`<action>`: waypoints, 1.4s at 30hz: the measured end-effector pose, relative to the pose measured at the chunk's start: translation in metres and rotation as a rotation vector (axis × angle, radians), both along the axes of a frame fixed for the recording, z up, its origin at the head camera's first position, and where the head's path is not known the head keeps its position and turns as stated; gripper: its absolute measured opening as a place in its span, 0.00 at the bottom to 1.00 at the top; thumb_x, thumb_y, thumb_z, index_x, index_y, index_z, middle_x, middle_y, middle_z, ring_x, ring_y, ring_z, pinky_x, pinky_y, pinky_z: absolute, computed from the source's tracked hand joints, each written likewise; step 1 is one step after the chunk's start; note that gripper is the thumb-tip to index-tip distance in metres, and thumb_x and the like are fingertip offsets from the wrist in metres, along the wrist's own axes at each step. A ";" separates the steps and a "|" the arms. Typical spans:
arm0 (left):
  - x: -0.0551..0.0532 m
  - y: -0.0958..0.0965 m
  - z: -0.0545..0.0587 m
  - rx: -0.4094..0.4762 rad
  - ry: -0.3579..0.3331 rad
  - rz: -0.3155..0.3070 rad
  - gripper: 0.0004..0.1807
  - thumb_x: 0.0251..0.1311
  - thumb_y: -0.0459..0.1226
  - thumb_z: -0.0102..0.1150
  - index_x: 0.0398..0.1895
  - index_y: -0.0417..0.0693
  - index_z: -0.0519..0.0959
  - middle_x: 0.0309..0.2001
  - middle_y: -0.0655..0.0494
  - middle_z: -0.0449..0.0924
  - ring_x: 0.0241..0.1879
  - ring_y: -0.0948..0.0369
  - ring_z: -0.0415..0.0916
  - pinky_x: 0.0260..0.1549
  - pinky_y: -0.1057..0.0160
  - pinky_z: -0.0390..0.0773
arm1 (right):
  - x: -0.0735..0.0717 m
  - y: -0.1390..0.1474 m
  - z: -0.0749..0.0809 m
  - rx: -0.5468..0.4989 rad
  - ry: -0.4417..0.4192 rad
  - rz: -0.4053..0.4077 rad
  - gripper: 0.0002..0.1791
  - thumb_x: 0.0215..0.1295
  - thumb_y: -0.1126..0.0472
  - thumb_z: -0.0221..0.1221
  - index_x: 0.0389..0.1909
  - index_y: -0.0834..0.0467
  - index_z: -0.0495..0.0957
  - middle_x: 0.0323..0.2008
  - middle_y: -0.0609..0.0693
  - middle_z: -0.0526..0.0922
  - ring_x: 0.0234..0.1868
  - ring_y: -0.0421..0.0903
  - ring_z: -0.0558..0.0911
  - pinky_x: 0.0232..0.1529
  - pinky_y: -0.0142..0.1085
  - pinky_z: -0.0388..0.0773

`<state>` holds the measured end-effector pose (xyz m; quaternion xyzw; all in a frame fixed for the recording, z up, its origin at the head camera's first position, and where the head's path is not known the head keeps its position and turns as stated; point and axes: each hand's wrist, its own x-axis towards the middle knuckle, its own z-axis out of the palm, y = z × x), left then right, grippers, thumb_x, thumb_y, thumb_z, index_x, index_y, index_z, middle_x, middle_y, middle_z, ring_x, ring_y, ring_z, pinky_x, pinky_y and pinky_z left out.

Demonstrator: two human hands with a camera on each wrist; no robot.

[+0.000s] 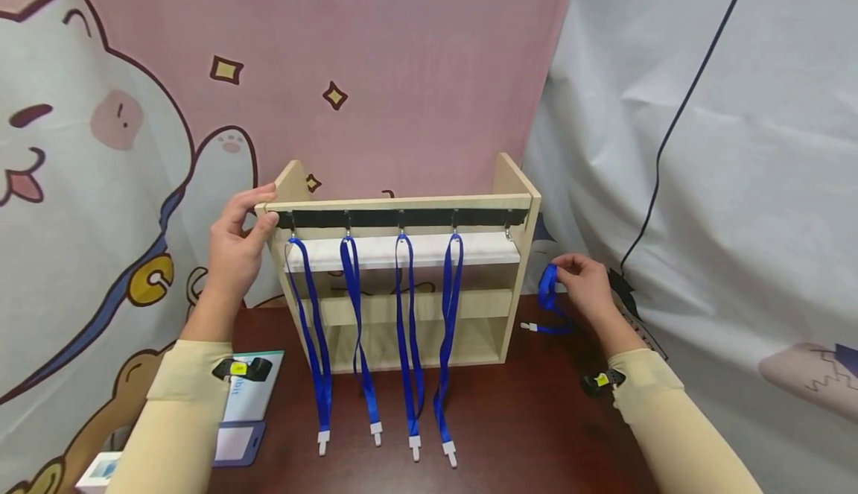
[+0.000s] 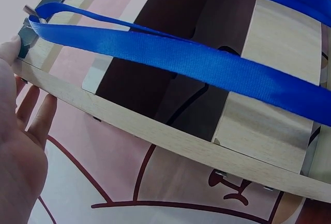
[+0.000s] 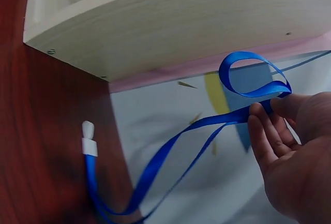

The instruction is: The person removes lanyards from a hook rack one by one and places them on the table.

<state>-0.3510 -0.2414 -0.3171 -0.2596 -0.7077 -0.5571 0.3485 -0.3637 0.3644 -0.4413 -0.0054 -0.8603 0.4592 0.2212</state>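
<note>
A pale wooden rack (image 1: 415, 305) stands on the dark table, with a black strip of hooks (image 1: 375, 218) along its top front. Several blue lanyards with white clips hang from the hooks, among them this leftmost lanyard (image 1: 315, 330); the hook at the far right (image 1: 508, 235) bears none. My left hand (image 1: 237, 237) grips the rack's upper left corner, thumb in front and fingers behind. Right of the rack, my right hand (image 1: 585, 285) pinches another blue lanyard (image 3: 160, 159) near its looped end. That lanyard's white clip (image 3: 89, 140) hangs low over the tabletop.
At the left lie a white and teal booklet (image 1: 253, 390) and a blue-framed card holder (image 1: 237, 443). A small white box (image 1: 100, 472) sits by the left forearm. Behind the right hand a black cable (image 1: 660, 155) runs down the white curtain.
</note>
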 end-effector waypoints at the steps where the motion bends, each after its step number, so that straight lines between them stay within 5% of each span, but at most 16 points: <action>1: 0.000 0.000 0.000 -0.001 0.000 0.001 0.17 0.78 0.28 0.63 0.66 0.35 0.83 0.73 0.51 0.79 0.67 0.57 0.75 0.54 0.71 0.83 | -0.001 -0.001 -0.004 -0.010 -0.005 0.001 0.12 0.81 0.62 0.62 0.55 0.65 0.87 0.47 0.62 0.89 0.44 0.45 0.82 0.42 0.26 0.76; 11: 0.000 0.002 0.000 -0.003 -0.008 -0.005 0.17 0.78 0.28 0.63 0.66 0.36 0.83 0.74 0.51 0.79 0.68 0.57 0.74 0.54 0.71 0.83 | -0.002 -0.013 -0.040 -0.232 -0.098 0.065 0.13 0.80 0.67 0.59 0.57 0.68 0.84 0.47 0.57 0.86 0.40 0.39 0.85 0.42 0.31 0.87; 20: 0.000 0.002 0.002 -0.003 -0.006 -0.003 0.17 0.78 0.29 0.63 0.66 0.37 0.83 0.74 0.53 0.79 0.68 0.56 0.74 0.54 0.71 0.83 | 0.012 -0.014 -0.066 -0.184 -0.135 0.060 0.12 0.81 0.66 0.59 0.57 0.67 0.85 0.50 0.59 0.87 0.45 0.42 0.84 0.45 0.26 0.82; 28: 0.000 0.000 0.002 0.010 0.000 -0.011 0.17 0.78 0.29 0.63 0.66 0.36 0.83 0.74 0.53 0.79 0.68 0.56 0.74 0.54 0.71 0.83 | 0.024 -0.006 -0.083 -0.225 -0.153 0.072 0.12 0.78 0.69 0.61 0.56 0.71 0.85 0.43 0.52 0.88 0.39 0.38 0.85 0.45 0.33 0.85; 34: 0.001 0.000 0.001 0.014 -0.004 -0.010 0.17 0.78 0.29 0.63 0.66 0.36 0.82 0.74 0.53 0.79 0.68 0.55 0.74 0.54 0.71 0.83 | 0.028 0.003 -0.091 -0.214 -0.201 0.045 0.12 0.80 0.65 0.63 0.54 0.69 0.84 0.38 0.54 0.87 0.39 0.52 0.87 0.43 0.42 0.87; 42: 0.001 0.000 0.000 0.014 -0.016 -0.012 0.18 0.78 0.29 0.63 0.67 0.36 0.82 0.74 0.51 0.78 0.71 0.55 0.73 0.56 0.70 0.83 | 0.023 0.016 -0.099 -0.237 -0.215 -0.015 0.13 0.79 0.66 0.62 0.54 0.73 0.83 0.32 0.52 0.88 0.34 0.48 0.87 0.33 0.33 0.84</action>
